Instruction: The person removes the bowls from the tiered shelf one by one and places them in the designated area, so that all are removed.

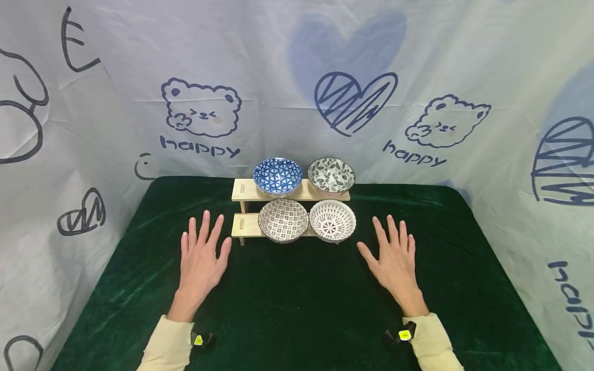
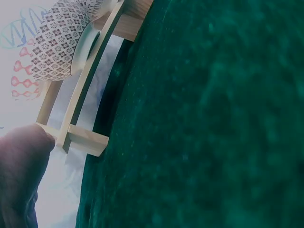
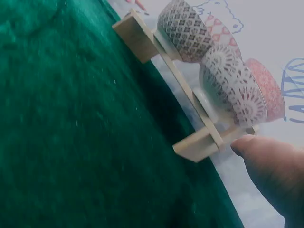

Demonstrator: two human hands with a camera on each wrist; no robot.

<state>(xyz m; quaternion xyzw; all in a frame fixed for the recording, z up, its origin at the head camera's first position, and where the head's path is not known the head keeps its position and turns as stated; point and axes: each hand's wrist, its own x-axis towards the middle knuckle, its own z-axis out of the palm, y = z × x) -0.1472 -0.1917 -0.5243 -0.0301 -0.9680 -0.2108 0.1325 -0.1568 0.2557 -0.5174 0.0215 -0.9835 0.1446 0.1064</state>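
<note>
My left hand [image 1: 200, 263] lies palm down with spread fingers, left of a two-tier wooden rack [image 1: 244, 225]. To the rack's right, my right hand [image 1: 394, 260] is spread the same way, holding nothing. On the lower tier stand a brown-patterned bowl [image 1: 283, 220] and, beside it, a white bowl with a dark radiating pattern [image 1: 332, 221]. The upper tier carries a blue-and-white bowl [image 1: 278, 176] and a bowl with a grey-green leaf pattern [image 1: 331, 175]. Each wrist view shows a thumb near the rack's end, the left thumb [image 2: 26, 152] and the right thumb [image 3: 266, 161].
A dark green velvet cloth [image 1: 297, 304] covers the table. Behind it and at both sides hangs a white curtain [image 1: 278, 62] printed with bears, hearts and lettering. Both wrists wear a small dark device with a yellow label, such as the right wrist device [image 1: 405, 335].
</note>
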